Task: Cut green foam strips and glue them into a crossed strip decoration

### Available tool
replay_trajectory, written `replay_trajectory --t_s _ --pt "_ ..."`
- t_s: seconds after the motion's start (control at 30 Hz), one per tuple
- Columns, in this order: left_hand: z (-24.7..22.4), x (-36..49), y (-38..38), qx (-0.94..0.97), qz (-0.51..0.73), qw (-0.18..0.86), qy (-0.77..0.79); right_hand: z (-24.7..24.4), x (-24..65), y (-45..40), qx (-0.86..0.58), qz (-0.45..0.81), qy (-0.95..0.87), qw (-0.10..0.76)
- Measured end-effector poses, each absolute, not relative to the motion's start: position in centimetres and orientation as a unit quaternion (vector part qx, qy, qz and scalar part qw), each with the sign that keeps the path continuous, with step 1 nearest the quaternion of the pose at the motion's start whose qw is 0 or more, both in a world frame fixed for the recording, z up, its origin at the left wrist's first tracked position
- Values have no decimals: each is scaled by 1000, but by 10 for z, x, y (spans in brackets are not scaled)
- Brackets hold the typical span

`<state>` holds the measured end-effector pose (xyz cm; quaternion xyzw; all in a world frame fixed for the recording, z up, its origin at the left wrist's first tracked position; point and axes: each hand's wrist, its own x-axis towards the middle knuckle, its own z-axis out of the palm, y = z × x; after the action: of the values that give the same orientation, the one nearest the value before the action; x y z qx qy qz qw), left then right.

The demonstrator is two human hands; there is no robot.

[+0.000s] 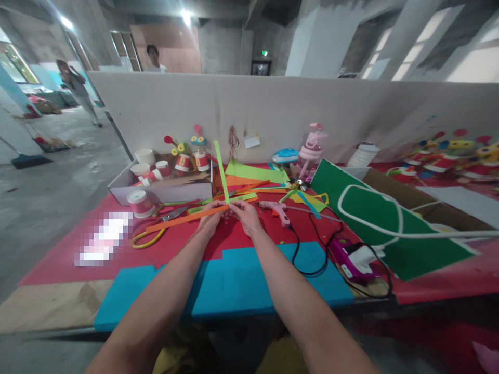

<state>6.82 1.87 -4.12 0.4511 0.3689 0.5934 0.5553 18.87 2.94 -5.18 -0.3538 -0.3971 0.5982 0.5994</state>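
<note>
Both hands meet over the red table cover, just above blue sheets (pixel 241 280). My left hand (pixel 211 217) is closed on an orange paper strip (pixel 187 219) that stretches out to the left. My right hand (pixel 245 214) pinches the joint where a light green strip (pixel 221 169) meets the orange one; the green strip points up and away. To the right of my right hand lies a pink glue gun (pixel 277 210). Scissors (pixel 175 212) with yellow handles rest left of my left hand, partly behind the orange strip.
A box (pixel 163 193) of paper cups and figures stands at the back left. On the right are a green board (pixel 382 223), white cable and a purple power strip (pixel 353 262). A wall panel (pixel 273 109) closes the back; two people are beyond it.
</note>
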Motion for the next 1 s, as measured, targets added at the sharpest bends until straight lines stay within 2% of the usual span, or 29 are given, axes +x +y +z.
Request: replay_trajectory --t_s 0.5,0.67,0.87,1.0 --pt "-38 69 18 426 577 587 376 -52 189 30 -393 564 -411 599" --pt "-36 68 16 437 592 562 378 -53 189 30 -403 557 -424 590" --pt "-34 71 15 448 572 572 382 -48 189 28 -431 461 -463 621" --pt "-35 73 14 483 546 574 373 -47 190 26 -432 451 -461 631"
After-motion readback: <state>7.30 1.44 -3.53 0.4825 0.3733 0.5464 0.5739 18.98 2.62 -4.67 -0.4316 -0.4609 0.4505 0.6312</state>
